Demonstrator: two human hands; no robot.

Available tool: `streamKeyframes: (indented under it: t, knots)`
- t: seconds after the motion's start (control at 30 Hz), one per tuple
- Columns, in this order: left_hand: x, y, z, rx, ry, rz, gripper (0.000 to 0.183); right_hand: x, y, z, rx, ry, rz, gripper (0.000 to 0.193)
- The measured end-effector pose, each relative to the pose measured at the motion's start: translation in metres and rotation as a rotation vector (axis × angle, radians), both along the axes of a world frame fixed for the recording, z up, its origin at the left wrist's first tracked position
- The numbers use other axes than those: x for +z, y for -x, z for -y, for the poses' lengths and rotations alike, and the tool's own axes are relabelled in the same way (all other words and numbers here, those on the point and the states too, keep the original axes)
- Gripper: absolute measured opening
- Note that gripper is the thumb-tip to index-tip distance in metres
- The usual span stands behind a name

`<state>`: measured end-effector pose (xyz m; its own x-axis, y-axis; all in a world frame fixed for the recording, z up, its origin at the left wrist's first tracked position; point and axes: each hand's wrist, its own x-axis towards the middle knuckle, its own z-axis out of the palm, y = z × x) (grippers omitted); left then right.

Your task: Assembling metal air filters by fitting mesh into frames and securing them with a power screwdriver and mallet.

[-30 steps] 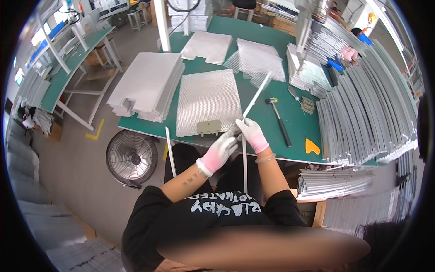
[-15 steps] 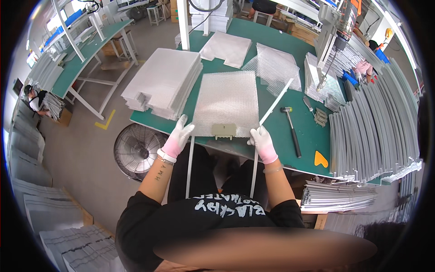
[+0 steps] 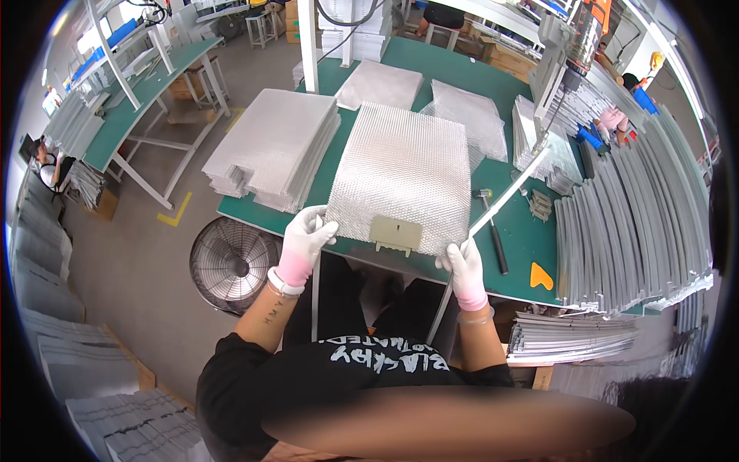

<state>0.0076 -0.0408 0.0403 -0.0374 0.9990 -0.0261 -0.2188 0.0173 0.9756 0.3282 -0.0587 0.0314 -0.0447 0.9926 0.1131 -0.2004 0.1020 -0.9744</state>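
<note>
A silvery mesh sheet [image 3: 400, 165] with a khaki plate [image 3: 396, 233] at its near edge is tilted up over the green table. My left hand [image 3: 308, 235], in a white glove with pink cuff, is closed on the sheet's near left corner. A thin pale strip [image 3: 315, 300] runs down below that hand toward my lap. My right hand [image 3: 464, 269], gloved alike, is closed round a pale metal strip [image 3: 508, 198] at the sheet's near right corner. That strip slants up to the right; another length goes down from the hand. Whether these lengths join is hidden.
A stack of mesh sheets [image 3: 269, 146] stands at left, with more sheets [image 3: 381, 85] behind. A hammer [image 3: 497, 242], a yellow scraper [image 3: 543, 276] and many grey strips [image 3: 631, 223] lie at right. A floor fan [image 3: 235, 266] stands left of the table. A press [image 3: 562, 69] rises behind.
The mesh sheet has lifted and tilted off the table, moving right. My left hand has closed on its corner. My right hand has shifted right and down, swinging the slanted strip rightward across the hammer.
</note>
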Motion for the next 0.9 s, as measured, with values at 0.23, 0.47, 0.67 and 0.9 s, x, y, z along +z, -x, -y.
streamKeyframes:
  t: [0.23, 0.47, 0.67, 0.9]
  knots:
    - [0.059, 0.008, 0.049, -0.186, -0.146, 0.089, 0.044, 0.059, 0.015, 0.043, -0.092, -0.052, 0.054, 0.023]
    - [0.072, 0.019, 0.071, 0.04, -0.326, 0.083, 0.044, 0.09, 0.013, 0.043, -0.008, -0.281, 0.381, 0.024]
    - [0.101, 0.024, -0.006, 0.112, -0.795, -0.264, 0.042, 0.14, 0.015, -0.024, -0.288, -0.633, 0.393, 0.015]
    - [0.135, -0.019, -0.066, 0.009, -0.574, 0.016, 0.027, 0.147, 0.019, -0.055, -0.556, -0.51, 0.376, 0.025]
